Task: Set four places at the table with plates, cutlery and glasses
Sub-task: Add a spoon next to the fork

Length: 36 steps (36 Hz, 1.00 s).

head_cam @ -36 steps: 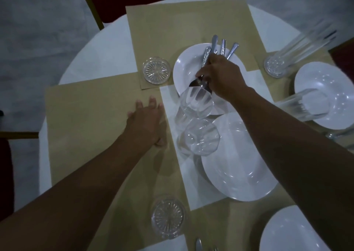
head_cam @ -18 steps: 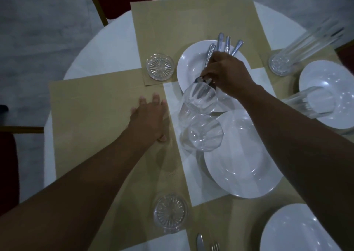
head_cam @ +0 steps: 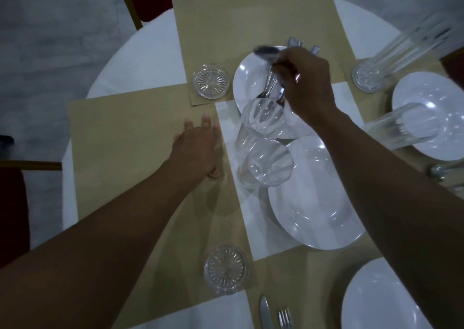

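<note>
Tabletop [head_cam: 140, 59]: round, white, carrying tan placemats.

Left hand [head_cam: 198, 147]: lying flat on the 9 o'clock placemat [head_cam: 125, 137], grip spread, fingers straight, holding nothing.

Right hand [head_cam: 306, 85]: hovering over the far plate [head_cam: 247, 82] at 12 o'clock, grip pinching a cutlery bundle [head_cam: 270, 83] whose lower ends are reaching down to that plate's near rim. A blurred piece, probably a spoon [head_cam: 266, 51], is sticking out at the hand's 10 o'clock.

Two glasses: standing at the centre, just beside each other. The upper glass [head_cam: 263, 117] is overlapping the far plate in view, and the lower glass [head_cam: 268, 165] is standing beside the large plate [head_cam: 319, 198].

Coasters: far coaster [head_cam: 211, 81] is sitting left of the far plate, and near coaster [head_cam: 224, 269] is sitting at 6 o'clock.

Place at 3 o'clock: right plate [head_cam: 437, 117] is sitting with a side glass [head_cam: 401, 125] showing against its near edge and a tall glass [head_cam: 391, 59] standing beyond it.

Place at 5 o'clock: near plate [head_cam: 371, 298] is lying with a knife [head_cam: 265, 312] and fork [head_cam: 285, 317] to its left.
</note>
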Tool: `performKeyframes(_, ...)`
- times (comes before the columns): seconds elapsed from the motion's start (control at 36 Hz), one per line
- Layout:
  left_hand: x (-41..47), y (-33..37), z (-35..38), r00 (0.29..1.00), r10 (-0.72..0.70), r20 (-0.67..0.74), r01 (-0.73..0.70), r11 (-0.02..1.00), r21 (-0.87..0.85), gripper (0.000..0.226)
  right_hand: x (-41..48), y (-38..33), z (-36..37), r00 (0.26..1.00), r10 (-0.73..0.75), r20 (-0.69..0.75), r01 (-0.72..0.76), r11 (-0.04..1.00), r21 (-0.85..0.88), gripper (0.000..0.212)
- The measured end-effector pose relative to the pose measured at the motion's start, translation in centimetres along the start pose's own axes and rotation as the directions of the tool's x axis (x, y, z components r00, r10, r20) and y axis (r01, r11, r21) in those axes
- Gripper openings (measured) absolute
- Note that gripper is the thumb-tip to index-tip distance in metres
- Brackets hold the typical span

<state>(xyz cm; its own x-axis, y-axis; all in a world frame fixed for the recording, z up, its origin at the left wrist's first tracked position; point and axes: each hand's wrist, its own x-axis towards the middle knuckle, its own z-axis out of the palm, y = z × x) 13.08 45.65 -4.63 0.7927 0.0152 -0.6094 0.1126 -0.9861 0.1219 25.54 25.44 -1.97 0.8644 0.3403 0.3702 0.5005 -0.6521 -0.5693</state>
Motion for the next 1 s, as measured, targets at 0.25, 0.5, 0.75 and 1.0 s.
performKeyframes(0.25,0.3,-0.6,0.9,0.999,0.028,-0.037,-0.028,1.0,0.002,0.116,-3.1,-2.0,-2.7,0.907,0.352,-0.232,-0.305,0.928,0.216,0.011)
performKeyframes(0.5,-1.1,-0.9,1.5,0.991,0.091,-0.095,-0.101,0.988,-0.113,0.09,-14.2,-4.0,-5.3,0.762,0.601,-0.239,-0.544,0.796,0.268,0.023)
performKeyframes(0.75,-11.8,1.3,4.9,0.885,0.007,-0.466,-0.124,0.967,-0.221,0.027,-26.9,-10.2,-9.2,0.703,0.699,-0.135,-0.619,0.694,0.368,0.008)
performKeyframes(1.0,-25.2,7.2,13.7,0.783,0.094,-0.615,-0.345,0.889,-0.302,0.012,-35.1,-13.1,-11.8,0.674,0.738,-0.028,-0.667,0.624,0.407,0.006)
